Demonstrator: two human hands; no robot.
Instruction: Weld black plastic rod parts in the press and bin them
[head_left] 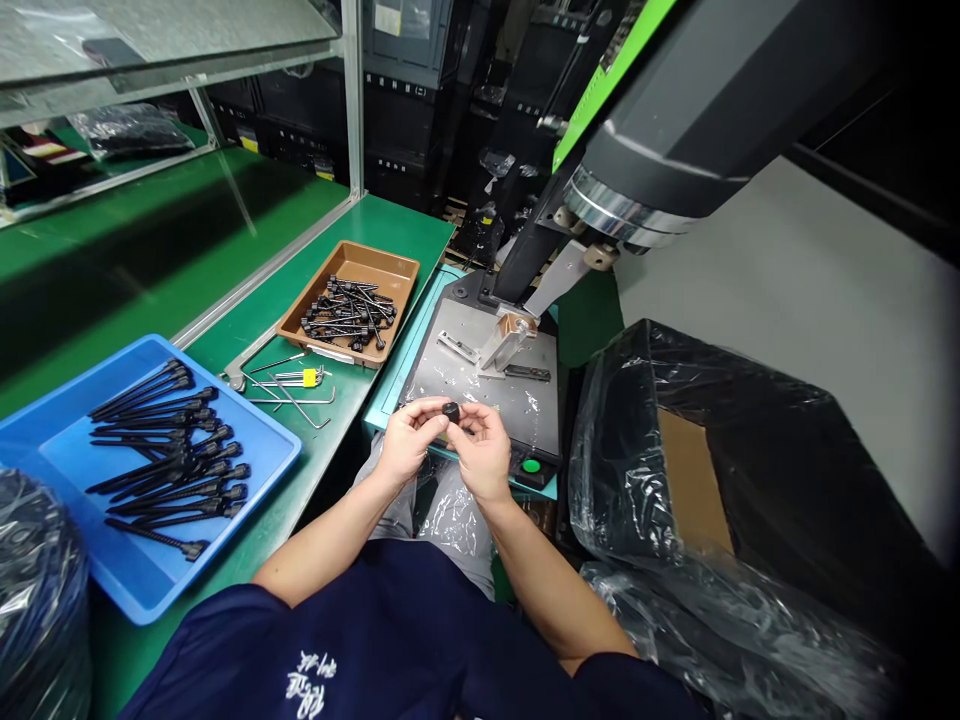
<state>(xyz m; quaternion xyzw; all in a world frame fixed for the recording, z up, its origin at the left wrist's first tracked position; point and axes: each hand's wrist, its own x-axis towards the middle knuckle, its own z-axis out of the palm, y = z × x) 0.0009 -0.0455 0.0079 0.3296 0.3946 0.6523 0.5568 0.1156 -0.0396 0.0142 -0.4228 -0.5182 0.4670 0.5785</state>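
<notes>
One black cap (451,410) — axis unclear — pinched by left hand (407,441), right hand (484,452).

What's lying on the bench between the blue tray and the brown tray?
Head view: a few thin bent metal rods, one with a yellow tag, on the green bench.

Blue tray (150,585): I'm seeing it holding long black rods (169,470), left.
Brown tray (375,263): sitting beyond, holding short black pins (349,312).
Hex keys (294,388): lying between both trays on the worktop (247,250).
</notes>
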